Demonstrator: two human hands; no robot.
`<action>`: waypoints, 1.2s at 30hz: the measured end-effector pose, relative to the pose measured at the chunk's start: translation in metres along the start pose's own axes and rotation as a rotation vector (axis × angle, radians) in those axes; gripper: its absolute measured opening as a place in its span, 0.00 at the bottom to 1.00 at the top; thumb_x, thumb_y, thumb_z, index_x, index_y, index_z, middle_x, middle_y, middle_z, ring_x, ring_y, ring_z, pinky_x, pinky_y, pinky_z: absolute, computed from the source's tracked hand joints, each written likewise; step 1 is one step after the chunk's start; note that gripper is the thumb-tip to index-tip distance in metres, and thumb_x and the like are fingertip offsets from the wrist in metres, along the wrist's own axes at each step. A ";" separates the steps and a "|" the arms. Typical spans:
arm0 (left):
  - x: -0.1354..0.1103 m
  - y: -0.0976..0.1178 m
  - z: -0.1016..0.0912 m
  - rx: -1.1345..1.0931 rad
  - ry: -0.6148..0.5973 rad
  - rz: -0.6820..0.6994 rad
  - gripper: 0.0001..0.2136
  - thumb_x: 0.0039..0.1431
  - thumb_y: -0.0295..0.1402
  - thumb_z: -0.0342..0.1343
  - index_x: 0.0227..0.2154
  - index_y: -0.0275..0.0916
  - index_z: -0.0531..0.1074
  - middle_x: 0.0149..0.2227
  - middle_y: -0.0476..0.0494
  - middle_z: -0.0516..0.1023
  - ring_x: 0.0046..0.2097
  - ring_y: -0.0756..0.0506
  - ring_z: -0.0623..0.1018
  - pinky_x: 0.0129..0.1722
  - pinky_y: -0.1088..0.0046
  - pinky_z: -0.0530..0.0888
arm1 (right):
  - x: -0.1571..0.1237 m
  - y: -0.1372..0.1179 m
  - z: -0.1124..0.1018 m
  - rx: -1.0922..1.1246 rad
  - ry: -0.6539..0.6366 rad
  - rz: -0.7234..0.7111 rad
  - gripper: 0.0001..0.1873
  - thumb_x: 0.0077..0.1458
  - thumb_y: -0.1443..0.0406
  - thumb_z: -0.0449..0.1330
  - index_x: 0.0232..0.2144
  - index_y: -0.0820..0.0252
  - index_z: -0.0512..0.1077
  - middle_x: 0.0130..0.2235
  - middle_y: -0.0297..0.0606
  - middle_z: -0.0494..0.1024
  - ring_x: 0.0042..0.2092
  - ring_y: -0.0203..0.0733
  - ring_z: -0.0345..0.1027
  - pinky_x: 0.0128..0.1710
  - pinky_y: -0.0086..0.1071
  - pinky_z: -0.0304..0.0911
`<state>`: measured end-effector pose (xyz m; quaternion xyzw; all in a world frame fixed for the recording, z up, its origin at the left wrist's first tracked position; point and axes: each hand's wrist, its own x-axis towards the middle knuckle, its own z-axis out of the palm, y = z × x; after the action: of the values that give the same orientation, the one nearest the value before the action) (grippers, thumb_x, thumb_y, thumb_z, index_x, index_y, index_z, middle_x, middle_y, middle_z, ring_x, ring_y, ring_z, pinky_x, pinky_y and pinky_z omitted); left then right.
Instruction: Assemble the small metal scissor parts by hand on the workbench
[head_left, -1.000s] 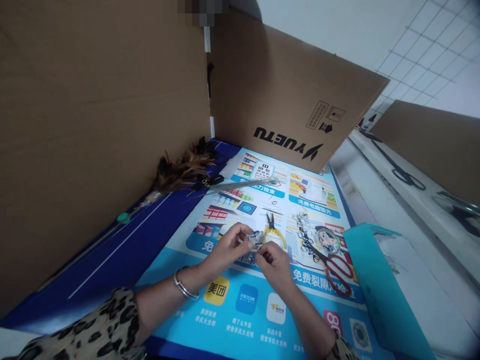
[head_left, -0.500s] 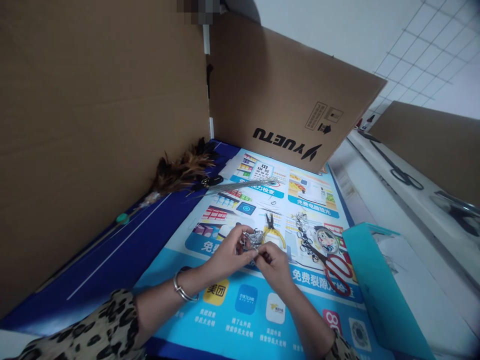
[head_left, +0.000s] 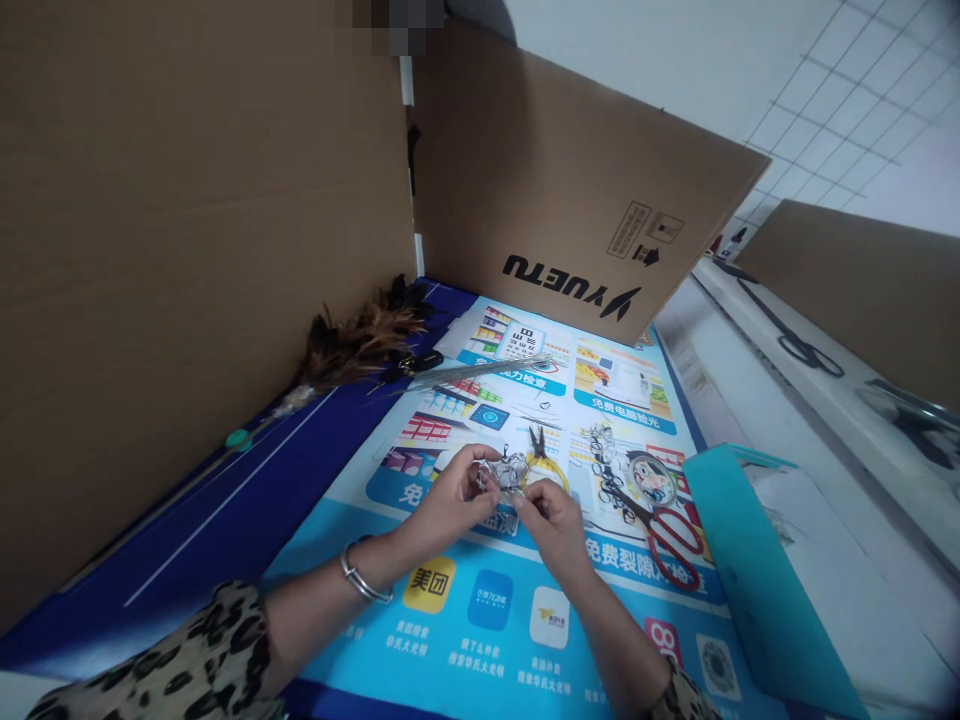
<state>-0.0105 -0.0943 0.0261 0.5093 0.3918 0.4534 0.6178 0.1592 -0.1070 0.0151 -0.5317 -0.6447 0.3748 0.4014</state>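
Observation:
A tangled bundle of silvery wire (head_left: 511, 470) is held up over the printed mat. My left hand (head_left: 463, 492) is closed on its left side, thumb and fingers pinching it. At its lower right edge, my right hand (head_left: 551, 512) pinches with thumb and forefinger; whether it grips a wire end there is too small to be sure. Right behind the bundle lie yellow-handled pliers (head_left: 538, 445), jaws pointing away, their handles partly hidden. To the right are scissors with red handles (head_left: 675, 540) and a cluster of small dark and silvery wire loops (head_left: 602, 460).
Long thin metal rods (head_left: 487, 370) lie across the mat's far part. A feather duster (head_left: 360, 335) rests along the left cardboard wall (head_left: 210, 200). Another cardboard panel (head_left: 570, 180) stands at the back. A round tin (head_left: 651, 478) and a turquoise box (head_left: 750, 570) are on the right.
My hands have drawn slightly apart, and more of the wire bundle shows between them. The right fingers have moved a little away from the left thumb. The tools lie as before.

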 end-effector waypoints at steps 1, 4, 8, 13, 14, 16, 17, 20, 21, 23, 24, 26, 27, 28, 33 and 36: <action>0.000 0.001 0.000 -0.009 0.008 -0.005 0.19 0.50 0.31 0.55 0.45 0.40 0.58 0.30 0.50 0.67 0.31 0.50 0.69 0.30 0.75 0.65 | 0.000 0.000 0.000 0.010 0.010 0.004 0.10 0.51 0.60 0.56 0.23 0.60 0.64 0.20 0.28 0.60 0.22 0.31 0.52 0.21 0.25 0.50; 0.002 0.002 0.000 -0.024 0.033 -0.028 0.20 0.49 0.33 0.56 0.44 0.40 0.58 0.30 0.50 0.66 0.31 0.50 0.69 0.29 0.76 0.64 | 0.000 -0.002 -0.001 0.021 0.040 0.009 0.11 0.51 0.60 0.56 0.23 0.60 0.64 0.20 0.28 0.59 0.22 0.31 0.52 0.21 0.25 0.50; 0.004 -0.001 -0.003 -0.048 0.050 -0.062 0.19 0.48 0.33 0.56 0.43 0.41 0.59 0.30 0.51 0.65 0.29 0.51 0.68 0.27 0.77 0.63 | 0.000 -0.001 -0.001 0.072 0.045 0.023 0.11 0.52 0.59 0.56 0.24 0.60 0.64 0.21 0.28 0.60 0.23 0.31 0.52 0.22 0.25 0.50; 0.004 -0.002 -0.004 -0.066 0.078 -0.040 0.15 0.50 0.31 0.55 0.42 0.40 0.61 0.36 0.48 0.67 0.37 0.49 0.69 0.36 0.74 0.65 | 0.001 0.003 -0.002 0.180 0.000 0.080 0.11 0.53 0.59 0.56 0.25 0.59 0.64 0.21 0.28 0.63 0.23 0.32 0.56 0.24 0.26 0.53; 0.003 -0.002 -0.004 -0.059 0.080 -0.038 0.15 0.51 0.31 0.55 0.42 0.40 0.61 0.37 0.47 0.67 0.37 0.48 0.68 0.36 0.74 0.66 | 0.001 0.003 -0.002 0.210 -0.005 0.091 0.11 0.53 0.59 0.56 0.26 0.59 0.64 0.21 0.29 0.63 0.24 0.32 0.56 0.24 0.26 0.53; 0.003 -0.002 -0.005 -0.040 0.090 -0.030 0.15 0.51 0.31 0.54 0.43 0.40 0.61 0.38 0.47 0.67 0.38 0.48 0.68 0.37 0.73 0.66 | 0.001 0.005 -0.001 0.272 -0.011 0.109 0.10 0.53 0.59 0.56 0.27 0.59 0.64 0.21 0.29 0.64 0.24 0.33 0.57 0.24 0.26 0.54; 0.003 -0.003 -0.005 -0.032 0.090 -0.023 0.15 0.52 0.31 0.54 0.43 0.40 0.61 0.38 0.46 0.67 0.39 0.47 0.68 0.37 0.73 0.66 | 0.001 0.005 -0.001 0.301 -0.015 0.117 0.10 0.53 0.59 0.56 0.27 0.59 0.64 0.21 0.29 0.64 0.24 0.33 0.58 0.25 0.26 0.54; 0.002 -0.003 -0.005 -0.021 0.057 0.000 0.15 0.52 0.31 0.53 0.43 0.40 0.61 0.37 0.46 0.68 0.39 0.47 0.68 0.37 0.72 0.66 | 0.002 0.006 0.000 0.381 -0.031 0.143 0.10 0.53 0.59 0.56 0.26 0.59 0.64 0.21 0.29 0.65 0.24 0.32 0.58 0.24 0.26 0.54; 0.002 -0.003 -0.005 -0.017 0.042 0.007 0.15 0.52 0.31 0.54 0.43 0.40 0.61 0.36 0.47 0.68 0.38 0.47 0.68 0.36 0.73 0.66 | 0.003 0.006 0.000 0.403 -0.036 0.153 0.10 0.53 0.59 0.56 0.26 0.59 0.64 0.21 0.29 0.65 0.24 0.32 0.58 0.24 0.26 0.54; 0.002 -0.003 -0.005 0.006 0.030 0.028 0.16 0.52 0.31 0.54 0.44 0.39 0.61 0.35 0.47 0.68 0.37 0.48 0.68 0.35 0.73 0.66 | 0.003 0.007 0.001 0.444 -0.041 0.174 0.10 0.53 0.59 0.56 0.26 0.59 0.64 0.21 0.29 0.65 0.23 0.32 0.58 0.24 0.26 0.54; 0.001 -0.003 -0.004 0.023 0.035 0.040 0.16 0.52 0.31 0.54 0.44 0.39 0.60 0.34 0.47 0.67 0.36 0.48 0.68 0.35 0.73 0.66 | 0.003 0.008 0.002 0.462 -0.042 0.181 0.09 0.53 0.59 0.56 0.26 0.59 0.64 0.21 0.29 0.65 0.23 0.32 0.58 0.24 0.26 0.54; 0.000 -0.004 -0.003 0.064 0.053 0.066 0.17 0.51 0.30 0.55 0.45 0.39 0.60 0.33 0.48 0.67 0.35 0.48 0.68 0.35 0.74 0.66 | 0.003 0.009 0.003 0.489 -0.049 0.188 0.09 0.53 0.59 0.56 0.26 0.59 0.65 0.20 0.29 0.65 0.23 0.32 0.58 0.23 0.26 0.54; 0.000 -0.004 -0.003 0.085 0.064 0.082 0.18 0.51 0.30 0.55 0.45 0.39 0.59 0.32 0.48 0.67 0.35 0.49 0.68 0.34 0.74 0.66 | 0.003 0.009 0.003 0.496 -0.055 0.188 0.09 0.53 0.59 0.56 0.26 0.59 0.65 0.20 0.29 0.65 0.23 0.32 0.58 0.23 0.25 0.54; -0.001 -0.004 -0.002 0.105 0.071 0.097 0.18 0.51 0.29 0.55 0.45 0.39 0.59 0.32 0.48 0.66 0.34 0.49 0.68 0.34 0.74 0.66 | 0.003 0.009 0.003 0.498 -0.062 0.188 0.09 0.54 0.59 0.55 0.27 0.59 0.65 0.20 0.29 0.65 0.23 0.32 0.58 0.23 0.25 0.53; -0.001 -0.006 -0.002 0.176 0.094 0.167 0.18 0.51 0.28 0.55 0.45 0.39 0.59 0.31 0.49 0.65 0.32 0.50 0.68 0.32 0.74 0.67 | 0.003 0.007 0.002 0.486 -0.057 0.192 0.08 0.54 0.60 0.56 0.28 0.59 0.65 0.20 0.29 0.65 0.22 0.31 0.57 0.22 0.25 0.53; -0.001 -0.007 -0.002 0.193 0.101 0.190 0.18 0.51 0.28 0.55 0.45 0.39 0.60 0.32 0.49 0.65 0.31 0.51 0.68 0.31 0.75 0.68 | 0.004 0.006 0.002 0.486 -0.051 0.192 0.08 0.54 0.60 0.56 0.28 0.58 0.64 0.21 0.29 0.65 0.22 0.31 0.57 0.22 0.25 0.53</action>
<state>-0.0114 -0.0952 0.0194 0.5777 0.4141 0.4949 0.4998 0.1596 -0.1026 0.0095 -0.4689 -0.4923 0.5682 0.4636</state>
